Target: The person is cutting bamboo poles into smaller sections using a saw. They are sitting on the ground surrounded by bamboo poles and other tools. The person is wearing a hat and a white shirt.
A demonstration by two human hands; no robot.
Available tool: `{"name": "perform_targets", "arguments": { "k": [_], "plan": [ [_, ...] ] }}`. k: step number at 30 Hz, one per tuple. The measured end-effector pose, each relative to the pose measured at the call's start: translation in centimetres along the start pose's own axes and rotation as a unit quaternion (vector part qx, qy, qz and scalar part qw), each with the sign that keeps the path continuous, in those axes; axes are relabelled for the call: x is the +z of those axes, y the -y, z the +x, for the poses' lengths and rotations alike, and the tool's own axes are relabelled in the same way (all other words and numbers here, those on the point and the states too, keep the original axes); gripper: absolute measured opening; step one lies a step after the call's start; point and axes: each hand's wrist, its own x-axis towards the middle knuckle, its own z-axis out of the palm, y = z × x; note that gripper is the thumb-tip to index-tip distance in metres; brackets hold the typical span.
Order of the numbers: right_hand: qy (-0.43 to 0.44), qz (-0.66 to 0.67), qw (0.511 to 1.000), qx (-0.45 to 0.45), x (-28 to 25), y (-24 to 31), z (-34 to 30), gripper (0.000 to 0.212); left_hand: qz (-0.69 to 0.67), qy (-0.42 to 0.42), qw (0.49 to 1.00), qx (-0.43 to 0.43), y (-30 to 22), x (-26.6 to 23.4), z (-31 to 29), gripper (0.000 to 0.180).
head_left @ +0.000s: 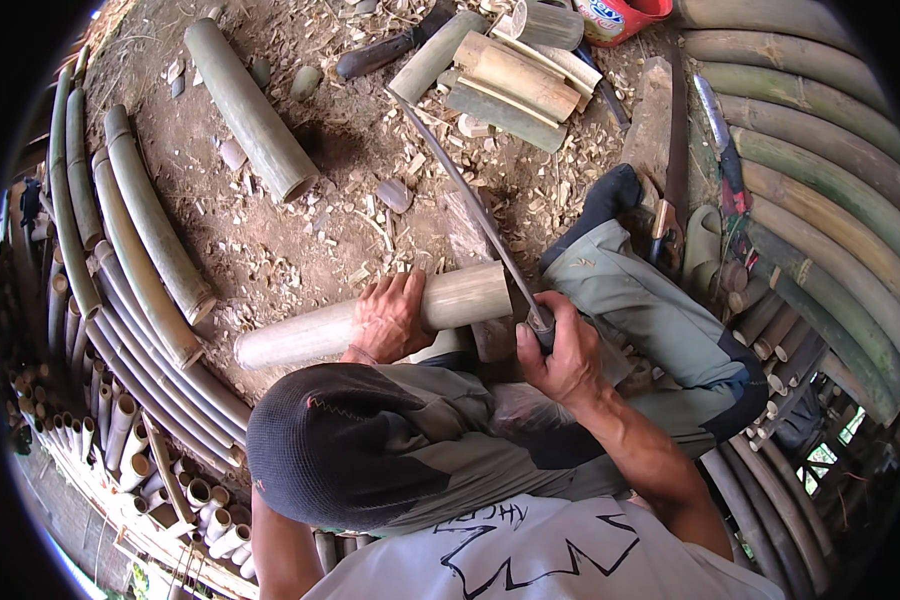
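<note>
From far off, I see the left hand (388, 318) curled over the bamboo tube (467, 297) before the bent left knee (335, 440), maybe so it won't roll, and the right hand (570, 362) wrapped around a long thin blade's (459, 182) dark handle (543, 326).

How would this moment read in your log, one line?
Left hand: holding bamboo piece | Right hand: gripping long blade by handle | Ground: wood chips

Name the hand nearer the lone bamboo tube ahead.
Left. The left hand, on another tube, is rightward and short of the lone tube; the right hand, holding a handle, is farther right.
</note>
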Motion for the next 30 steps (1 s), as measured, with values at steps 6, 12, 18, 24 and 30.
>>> {"name": "perform_targets", "arguments": {
  "k": [6,12,18,24,30],
  "plan": [
    [0.174,-0.102,0.964,0.175,0.6,-3.6,-0.9,0.033,0.026,-0.015,1.000,-0.001,-0.7,0.3,0.1,0.062],
    [-0.008,0.013,1.000,0.001,0.0,0.3,0.0,0.033,0.040,-0.133,0.990,0.016,-0.9,1.3,-0.8,0.050],
    [0.148,-0.083,0.975,0.142,0.6,-2.9,-1.0,0.034,0.049,-0.142,0.989,0.010,-1.2,1.4,-0.7,0.046],
    [0.016,-0.064,0.998,0.017,1.4,-1.2,-0.8,0.031,0.047,-0.163,0.985,0.021,-1.2,1.5,-0.6,0.042],
    [0.091,-0.038,0.990,0.103,0.6,-0.6,-0.2,0.030,0.049,-0.168,0.985,0.004,-1.1,1.9,-1.1,0.044]
  ]
}}
